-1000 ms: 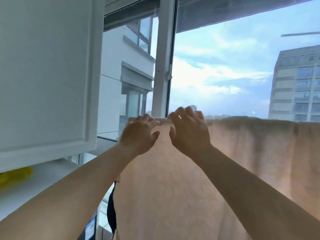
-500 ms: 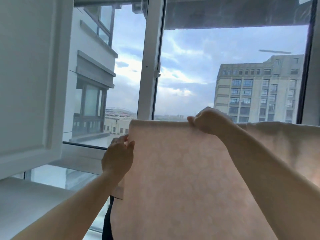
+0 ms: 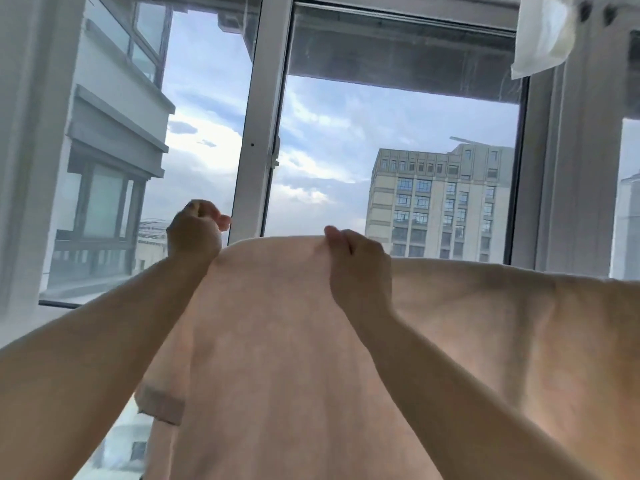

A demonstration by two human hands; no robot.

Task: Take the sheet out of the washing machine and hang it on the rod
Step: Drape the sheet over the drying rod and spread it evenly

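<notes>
A pale peach sheet [image 3: 284, 341] hangs in front of me, draped along its top edge; the rod under that fold is hidden by the cloth. My right hand [image 3: 356, 268] pinches the top fold of the sheet near its middle. My left hand [image 3: 195, 232] is raised at the sheet's left end with curled fingers, just above and beside the cloth's edge; whether it holds any fabric is unclear. The sheet runs on to the right, sagging slightly, and a folded hem strip [image 3: 161, 405] shows at its lower left.
A large window with a white centre post [image 3: 256, 133] stands directly behind the sheet, buildings beyond. A white cabinet side [image 3: 20, 150] is at the left. A white cloth or bag [image 3: 540, 32] hangs at the top right beside the window frame [image 3: 581, 168].
My hands moved apart along the sheet's top edge, then my left hand rose from the sheet's left side up to its top corner. The view tilted up and shifted right.
</notes>
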